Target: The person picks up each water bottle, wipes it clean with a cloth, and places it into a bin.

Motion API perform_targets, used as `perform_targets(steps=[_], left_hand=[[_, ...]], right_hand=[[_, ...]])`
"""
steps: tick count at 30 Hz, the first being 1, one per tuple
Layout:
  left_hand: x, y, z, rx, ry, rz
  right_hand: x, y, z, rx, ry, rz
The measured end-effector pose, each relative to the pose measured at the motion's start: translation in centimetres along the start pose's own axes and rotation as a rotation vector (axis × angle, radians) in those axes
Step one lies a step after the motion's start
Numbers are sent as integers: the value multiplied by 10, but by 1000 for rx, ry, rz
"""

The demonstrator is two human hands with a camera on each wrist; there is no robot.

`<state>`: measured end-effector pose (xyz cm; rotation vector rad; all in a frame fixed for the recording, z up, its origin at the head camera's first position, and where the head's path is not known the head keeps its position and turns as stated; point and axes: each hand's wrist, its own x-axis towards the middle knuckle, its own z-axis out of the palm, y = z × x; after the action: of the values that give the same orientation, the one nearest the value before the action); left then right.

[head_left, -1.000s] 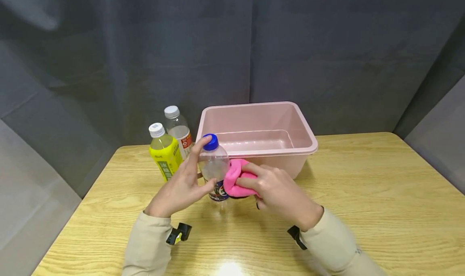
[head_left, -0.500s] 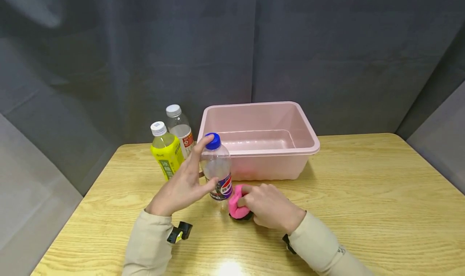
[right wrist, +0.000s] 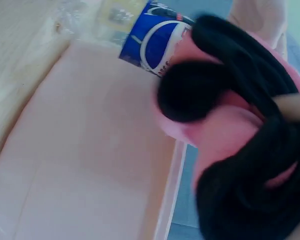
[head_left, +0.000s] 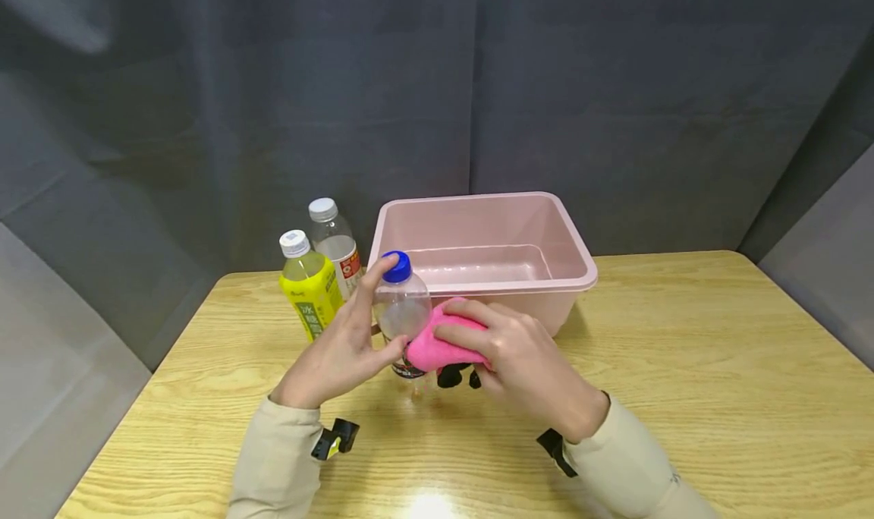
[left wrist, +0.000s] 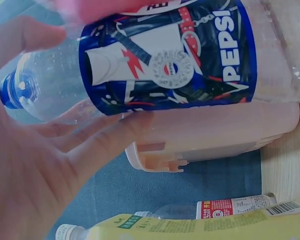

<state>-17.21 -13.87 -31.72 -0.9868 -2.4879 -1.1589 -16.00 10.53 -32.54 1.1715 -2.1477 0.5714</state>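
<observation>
A clear plastic Pepsi bottle [head_left: 403,310] with a blue cap stands upright on the table. My left hand [head_left: 334,356] holds it from the left, the index finger at the cap and the thumb by the label [left wrist: 165,65]. In my right hand [head_left: 529,363] is a soft pink-and-black cloth [head_left: 437,344], bunched between the fingers. It touches the bottle's right side and covers part of the label. Black parts of the cloth [right wrist: 190,92] look blurred in the right wrist view, where part of the blue label shows beyond them.
Behind the bottle sits a pink plastic basin [head_left: 505,285]. To the left stand a yellow-labelled bottle [head_left: 314,295] and a clear bottle with a white cap [head_left: 337,250]. Dark curtains [head_left: 614,109] close off the wooden table's [head_left: 683,367] far side.
The cloth went down toward the bottle's base, then came back up against its label side with my right hand. My left hand and the bottle have stayed nearly in place.
</observation>
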Motion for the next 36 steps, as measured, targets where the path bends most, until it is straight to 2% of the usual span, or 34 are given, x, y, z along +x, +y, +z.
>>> perform_targets(steps=[5,8,11,19,23,26,28,33,35,36], left_hand=[[0,-1,0,1,2,14],[0,-1,0,23,-1,29],[1,0,0,40,0,33],[0,-1,-1,25,7,28],[0,-1,-1,20,11,33],[0,-1,-1,10,12,29],[0,-1,-1,11,12,17],[0,0,0,17,4,-5],[1,1,0,20,1,2],[1,1,1,25,-1,9]], right_hand=[[6,-5,-1,156,309,55],[9,-7,-2,241,436,90],[11,-8,-2,243,462,83],[11,-9,-1,170,407,42],[9,-6,-3,136,324,27],[6,-2,-5,95,206,29],[3,1,-3,62,82,32],[-9,5,18,-13,-347,40],[-14,6,28,-25,-470,42],[-16,6,32,-28,-505,46]])
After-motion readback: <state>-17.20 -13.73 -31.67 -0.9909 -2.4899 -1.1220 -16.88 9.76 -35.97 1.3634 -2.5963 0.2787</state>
